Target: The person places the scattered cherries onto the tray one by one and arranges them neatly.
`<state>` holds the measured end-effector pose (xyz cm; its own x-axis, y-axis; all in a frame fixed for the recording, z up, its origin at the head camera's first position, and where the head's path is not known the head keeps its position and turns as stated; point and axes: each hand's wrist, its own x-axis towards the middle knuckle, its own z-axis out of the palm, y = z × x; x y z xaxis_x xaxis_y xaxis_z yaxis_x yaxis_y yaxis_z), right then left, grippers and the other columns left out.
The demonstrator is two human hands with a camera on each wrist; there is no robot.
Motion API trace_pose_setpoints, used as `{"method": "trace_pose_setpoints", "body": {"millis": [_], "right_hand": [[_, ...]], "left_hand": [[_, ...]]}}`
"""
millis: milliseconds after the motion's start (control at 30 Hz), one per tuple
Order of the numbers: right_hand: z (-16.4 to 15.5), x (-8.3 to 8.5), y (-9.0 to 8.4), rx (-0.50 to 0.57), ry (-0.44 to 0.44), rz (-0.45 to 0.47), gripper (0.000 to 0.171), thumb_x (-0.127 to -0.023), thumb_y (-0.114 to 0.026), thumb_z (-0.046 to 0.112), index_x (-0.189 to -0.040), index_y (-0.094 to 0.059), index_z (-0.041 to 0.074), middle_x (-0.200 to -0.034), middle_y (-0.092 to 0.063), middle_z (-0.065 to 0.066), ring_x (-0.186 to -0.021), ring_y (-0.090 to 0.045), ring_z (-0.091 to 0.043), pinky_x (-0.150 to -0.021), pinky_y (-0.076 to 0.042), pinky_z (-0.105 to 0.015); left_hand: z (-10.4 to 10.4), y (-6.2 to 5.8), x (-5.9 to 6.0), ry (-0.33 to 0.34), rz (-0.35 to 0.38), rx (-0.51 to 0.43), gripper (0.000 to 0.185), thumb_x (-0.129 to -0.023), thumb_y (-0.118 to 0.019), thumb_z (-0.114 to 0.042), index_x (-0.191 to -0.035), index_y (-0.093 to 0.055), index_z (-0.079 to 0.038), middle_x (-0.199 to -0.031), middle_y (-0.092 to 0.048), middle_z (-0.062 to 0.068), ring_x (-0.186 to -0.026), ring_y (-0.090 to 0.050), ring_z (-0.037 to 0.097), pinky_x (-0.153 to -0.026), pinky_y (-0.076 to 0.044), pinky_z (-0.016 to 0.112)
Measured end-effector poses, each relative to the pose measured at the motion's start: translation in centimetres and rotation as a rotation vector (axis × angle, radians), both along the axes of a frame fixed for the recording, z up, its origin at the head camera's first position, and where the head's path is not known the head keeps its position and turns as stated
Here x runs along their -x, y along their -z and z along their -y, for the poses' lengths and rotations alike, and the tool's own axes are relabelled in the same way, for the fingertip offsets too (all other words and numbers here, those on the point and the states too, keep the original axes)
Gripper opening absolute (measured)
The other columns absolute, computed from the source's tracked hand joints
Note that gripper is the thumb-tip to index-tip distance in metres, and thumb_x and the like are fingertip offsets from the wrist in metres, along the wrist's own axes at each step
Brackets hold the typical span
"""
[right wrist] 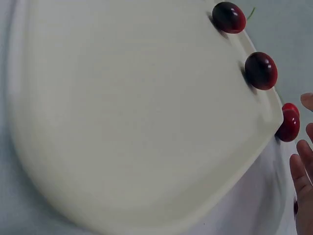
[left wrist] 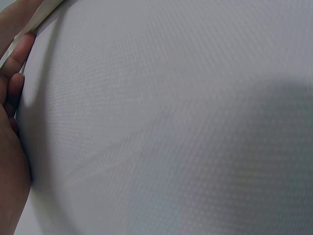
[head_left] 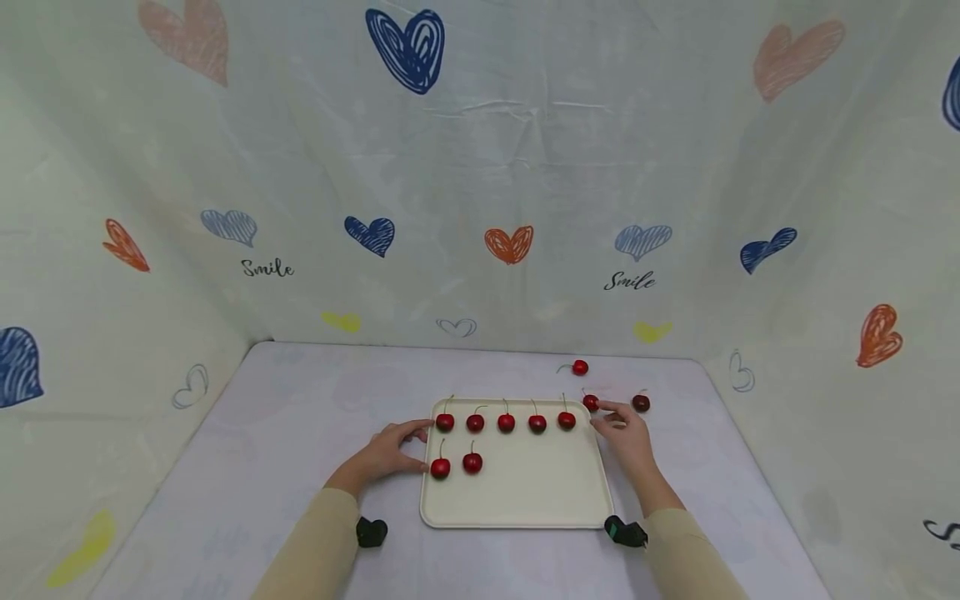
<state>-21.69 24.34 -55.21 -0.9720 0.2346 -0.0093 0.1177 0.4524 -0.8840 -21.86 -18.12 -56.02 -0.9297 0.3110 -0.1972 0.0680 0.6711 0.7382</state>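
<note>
A cream tray (head_left: pixel 525 496) carries a back row of several red cherries (head_left: pixel 506 423) with stems. In front, at its left side, sit two more cherries (head_left: pixel 472 462). My left hand (head_left: pixel 386 450) rests at the tray's left edge, thumb and forefinger spread along the rim; in the left wrist view its fingers (left wrist: pixel 15 58) reach to that edge. Just outside the back right corner lies a loose cherry (head_left: pixel 591 403). My right hand (head_left: pixel 624 429) is beside it, forefinger extended close to it; the right wrist view shows the fingers (right wrist: pixel 304 156) apart from this cherry (right wrist: pixel 288 125).
Two other loose cherries lie on the white table (head_left: pixel 300 392), one farther back (head_left: pixel 580 367) and one to the right (head_left: pixel 641 402). A hanging cloth (head_left: pixel 450 167) printed with hearts stands behind and at both sides. Dark wrist devices (head_left: pixel 371 532) sit by both sleeves.
</note>
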Motion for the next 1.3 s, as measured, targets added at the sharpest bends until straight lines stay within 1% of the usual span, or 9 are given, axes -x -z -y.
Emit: {"method": "trace_pose_setpoints", "body": {"millis": [167,433,567,733,967,1033,1133,1233,1300], "right_hand": [[-0.5,0.9,0.7,0.001,-0.058,0.001,0.041,-0.089,-0.070,0.009,-0.128,-0.060,0.002,-0.134,-0.049,-0.017,-0.121,-0.048,-0.035,-0.095,-0.045,-0.048],[-0.3,2.5,1.2,-0.039,-0.119,0.034,0.039,-0.092,-0.065,0.007,-0.130,-0.060,0.003,-0.149,-0.038,-0.015,-0.136,-0.033,-0.036,-0.103,-0.037,-0.051],[-0.3,3.0,1.5,-0.056,-0.131,0.046,0.036,-0.094,-0.060,0.006,-0.130,-0.061,0.003,-0.150,-0.037,-0.016,-0.141,-0.027,-0.037,-0.107,-0.032,-0.051],[-0.3,3.3,1.9,-0.066,-0.094,0.039,0.033,-0.096,-0.058,0.005,-0.129,-0.061,0.002,-0.145,-0.043,-0.019,-0.138,-0.033,-0.038,-0.108,-0.031,-0.051],[0.3,2.9,1.8,-0.054,-0.027,-0.025,0.027,-0.094,-0.061,0.005,-0.121,-0.065,0.001,-0.132,-0.052,-0.020,-0.122,-0.047,-0.037,-0.099,-0.041,-0.052],[0.4,2.5,1.5,-0.020,-0.009,-0.038,0.026,-0.094,-0.062,0.005,-0.119,-0.066,0.000,-0.129,-0.054,-0.019,-0.118,-0.049,-0.035,-0.097,-0.043,-0.048],[0.6,1.9,1.0,0.054,0.013,-0.048,0.027,-0.093,-0.065,0.006,-0.119,-0.065,0.001,-0.127,-0.055,-0.017,-0.114,-0.053,-0.033,-0.092,-0.047,-0.037],[1.0,1.3,0.4,0.153,0.027,-0.053,0.033,-0.091,-0.067,0.006,-0.124,-0.062,0.001,-0.127,-0.056,-0.017,-0.111,-0.056,-0.029,-0.082,-0.049,-0.023],[1.5,0.6,0.2,0.210,0.038,-0.047,0.037,-0.090,-0.069,0.006,-0.126,-0.060,0.003,-0.125,-0.058,-0.017,-0.106,-0.060,-0.024,-0.076,-0.048,-0.018]], "left_hand": [[0.0,0.0,0.0,0.000,0.000,0.000,0.074,-0.071,-0.088,-0.029,-0.137,-0.056,-0.022,-0.105,-0.055,-0.016,-0.107,-0.045,0.016,-0.096,-0.035,0.050],[0.2,-0.1,0.0,0.006,-0.010,0.015,0.075,-0.071,-0.088,-0.029,-0.138,-0.055,-0.021,-0.106,-0.055,-0.014,-0.109,-0.045,0.018,-0.097,-0.034,0.053],[0.1,-0.3,-0.1,0.009,-0.012,0.016,0.075,-0.071,-0.088,-0.029,-0.138,-0.055,-0.020,-0.107,-0.055,-0.013,-0.109,-0.045,0.018,-0.098,-0.032,0.055],[0.0,-0.4,-0.3,0.008,-0.006,0.019,0.075,-0.071,-0.088,-0.028,-0.138,-0.055,-0.020,-0.106,-0.055,-0.012,-0.107,-0.045,0.018,-0.100,-0.029,0.057],[0.0,-0.6,-0.4,-0.013,-0.015,0.018,0.075,-0.071,-0.088,-0.026,-0.138,-0.055,-0.020,-0.106,-0.055,-0.013,-0.109,-0.045,0.019,-0.099,-0.031,0.056],[0.1,-0.6,-0.4,-0.012,-0.015,0.014,0.074,-0.071,-0.088,-0.024,-0.137,-0.056,-0.020,-0.106,-0.055,-0.013,-0.110,-0.046,0.020,-0.100,-0.029,0.057],[0.1,-0.4,-0.4,-0.004,-0.009,0.011,0.074,-0.071,-0.088,-0.024,-0.138,-0.055,-0.020,-0.106,-0.055,-0.014,-0.111,-0.046,0.020,-0.101,-0.028,0.058],[0.1,-0.3,-0.4,-0.007,-0.012,0.011,0.074,-0.071,-0.088,-0.025,-0.138,-0.055,-0.021,-0.106,-0.055,-0.015,-0.111,-0.046,0.019,-0.100,-0.030,0.057],[0.0,-0.2,-0.6,-0.012,-0.009,0.004,0.074,-0.071,-0.088,-0.025,-0.138,-0.055,-0.022,-0.107,-0.055,-0.015,-0.111,-0.045,0.019,-0.099,-0.032,0.055]]}}
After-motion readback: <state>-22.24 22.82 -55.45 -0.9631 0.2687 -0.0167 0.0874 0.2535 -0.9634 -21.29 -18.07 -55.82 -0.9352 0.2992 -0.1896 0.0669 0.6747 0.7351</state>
